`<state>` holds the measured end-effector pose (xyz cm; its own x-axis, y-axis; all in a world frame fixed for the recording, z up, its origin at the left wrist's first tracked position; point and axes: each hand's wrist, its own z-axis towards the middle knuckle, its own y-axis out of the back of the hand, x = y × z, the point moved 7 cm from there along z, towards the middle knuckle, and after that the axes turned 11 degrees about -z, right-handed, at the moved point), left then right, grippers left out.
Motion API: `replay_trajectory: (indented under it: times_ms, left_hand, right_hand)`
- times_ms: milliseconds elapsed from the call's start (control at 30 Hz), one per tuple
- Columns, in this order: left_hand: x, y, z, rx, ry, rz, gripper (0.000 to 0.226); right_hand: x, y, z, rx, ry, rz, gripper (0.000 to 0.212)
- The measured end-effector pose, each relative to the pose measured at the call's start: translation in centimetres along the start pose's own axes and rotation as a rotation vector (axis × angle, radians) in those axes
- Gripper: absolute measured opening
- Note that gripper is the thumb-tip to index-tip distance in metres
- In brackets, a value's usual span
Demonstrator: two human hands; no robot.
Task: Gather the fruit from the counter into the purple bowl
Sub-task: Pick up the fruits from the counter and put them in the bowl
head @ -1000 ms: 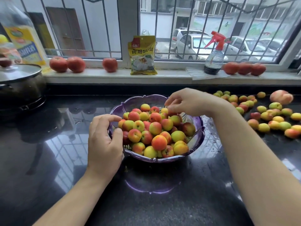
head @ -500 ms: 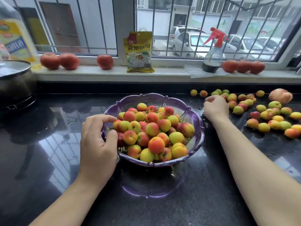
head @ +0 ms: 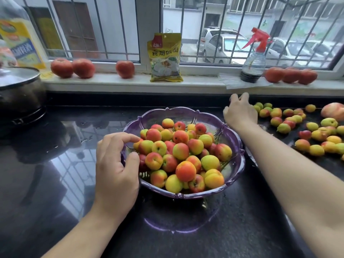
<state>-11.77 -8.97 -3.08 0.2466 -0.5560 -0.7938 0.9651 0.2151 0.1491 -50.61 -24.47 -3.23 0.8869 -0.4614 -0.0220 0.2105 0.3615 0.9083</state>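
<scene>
Many loose fruit (head: 297, 127) lie just beside right hand (head: 240, 112).

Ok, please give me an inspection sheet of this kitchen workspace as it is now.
Surface: black counter, glossy, wet near the bowl.
Job's things: purple bowl heaped with fruit; loose fruit on the counter to its right.
Clutter: pot at left; peach at far right.
Hands: left hand grips the bowl rim; right hand reaches beside the loose fruit, its fingers hidden.
Cables: nothing seen.
Surroundings: windowsill with tomatoes, yellow packet, spray bottle; barred window.
</scene>
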Motion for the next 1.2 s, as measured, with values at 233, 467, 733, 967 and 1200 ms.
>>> replay_trajectory:
  times_ms: [233,467,733,967,1200]
  left_hand:
    - [-0.2,0.1,0.0,-0.003,-0.007,0.002,0.028]
    - [-0.3,-0.1,-0.2,-0.001,0.014,0.002,0.027]
    - [-0.5,0.3,-0.1,-0.008,0.008,0.009,0.025]
    - [-0.6,0.3,-0.2,-0.008,0.019,-0.002,0.025]
    - [-0.1,0.0,0.0,-0.014,0.030,-0.026,0.032]
  right_hand:
    - [-0.6,1.9,-1.2,0.082,0.006,0.216,0.032]
    - [8.5,14.4,-7.5,0.254,0.464,0.675,0.017]
    - [14.7,11.0,-11.1,0.397,0.719,0.423,0.016]
    - [7.2,12.8,-7.7,0.055,0.329,0.778,0.008]
    - [-3.7,3.0,-5.3,0.131,-0.183,0.510,0.018]
